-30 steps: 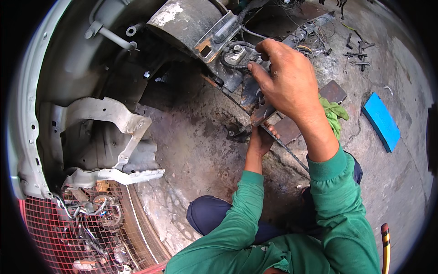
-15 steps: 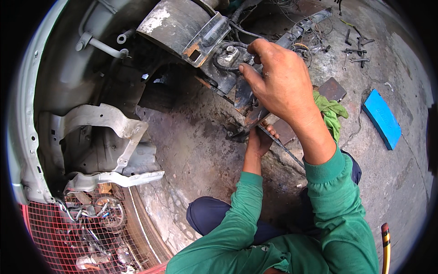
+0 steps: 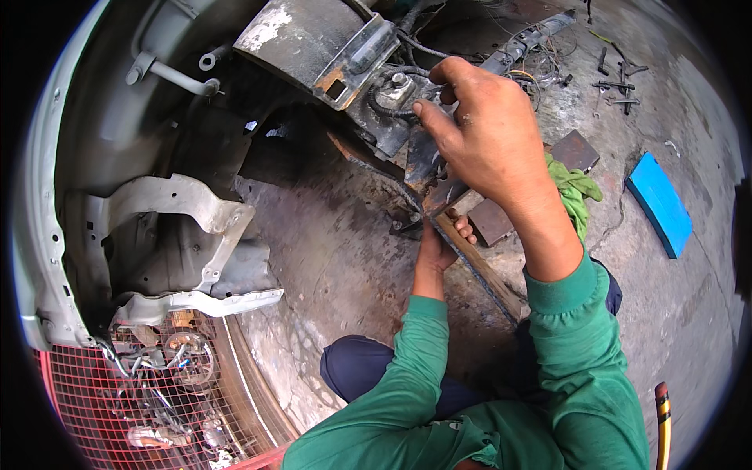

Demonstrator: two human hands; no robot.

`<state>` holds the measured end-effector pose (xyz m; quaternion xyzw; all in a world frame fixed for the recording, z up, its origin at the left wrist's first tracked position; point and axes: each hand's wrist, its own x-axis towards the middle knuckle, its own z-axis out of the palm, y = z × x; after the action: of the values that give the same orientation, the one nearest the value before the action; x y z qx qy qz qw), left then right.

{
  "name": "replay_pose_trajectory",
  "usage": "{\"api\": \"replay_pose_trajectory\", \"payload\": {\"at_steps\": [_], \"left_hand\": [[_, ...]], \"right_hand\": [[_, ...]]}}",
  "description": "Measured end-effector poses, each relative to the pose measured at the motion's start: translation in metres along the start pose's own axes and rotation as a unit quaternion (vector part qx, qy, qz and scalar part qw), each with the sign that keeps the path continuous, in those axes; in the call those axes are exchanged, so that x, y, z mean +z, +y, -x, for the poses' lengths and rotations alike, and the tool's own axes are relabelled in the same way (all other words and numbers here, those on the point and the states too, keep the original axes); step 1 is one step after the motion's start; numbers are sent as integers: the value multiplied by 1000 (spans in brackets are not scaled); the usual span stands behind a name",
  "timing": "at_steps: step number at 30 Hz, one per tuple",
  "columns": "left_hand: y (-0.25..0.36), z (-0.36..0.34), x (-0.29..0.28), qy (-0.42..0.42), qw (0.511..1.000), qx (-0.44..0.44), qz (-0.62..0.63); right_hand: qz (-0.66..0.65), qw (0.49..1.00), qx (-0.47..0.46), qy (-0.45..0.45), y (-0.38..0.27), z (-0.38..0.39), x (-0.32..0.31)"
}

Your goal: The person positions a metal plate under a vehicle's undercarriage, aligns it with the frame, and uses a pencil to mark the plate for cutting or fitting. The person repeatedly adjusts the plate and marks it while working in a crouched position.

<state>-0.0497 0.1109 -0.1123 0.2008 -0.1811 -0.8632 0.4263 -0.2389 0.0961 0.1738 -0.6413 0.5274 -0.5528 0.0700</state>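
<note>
My right hand (image 3: 489,141) is curled over the dark, rusty metal frame (image 3: 427,153), beside a black hose (image 3: 376,102) and a bolted mount (image 3: 398,90). Whatever lies within its fingers is hidden. Below it my left hand (image 3: 439,247) is closed around a wooden strip (image 3: 489,274), with a long thin dark bar (image 3: 470,258) running alongside it, under the frame's lower corner. A green rag (image 3: 576,200) and rusty steel plates (image 3: 489,227) lie on the floor just right of the hands.
A grey vehicle body (image 3: 168,192) fills the left. A red mesh guard (image 3: 78,392) is below it. A metal cylinder (image 3: 290,51) sits at the top. Several hand tools (image 3: 615,86), a blue slab (image 3: 658,204) and a yellow-black handle (image 3: 662,423) are at the right.
The wooden strip has come into sight in my left hand beside the bar, whose far end has swung lower. My left hand has shifted slightly left; my right hand stays over the frame.
</note>
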Motion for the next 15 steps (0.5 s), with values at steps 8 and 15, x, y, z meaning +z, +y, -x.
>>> {"api": "replay_pose_trajectory", "payload": {"at_steps": [8,15], "left_hand": [[2,6,-2,-9,1000,-9,15],[3,5,0,-8,1000,-14,14]], "right_hand": [[12,1000,-2,-1,1,0,1],[16,1000,9,-5,0,0,1]]}}
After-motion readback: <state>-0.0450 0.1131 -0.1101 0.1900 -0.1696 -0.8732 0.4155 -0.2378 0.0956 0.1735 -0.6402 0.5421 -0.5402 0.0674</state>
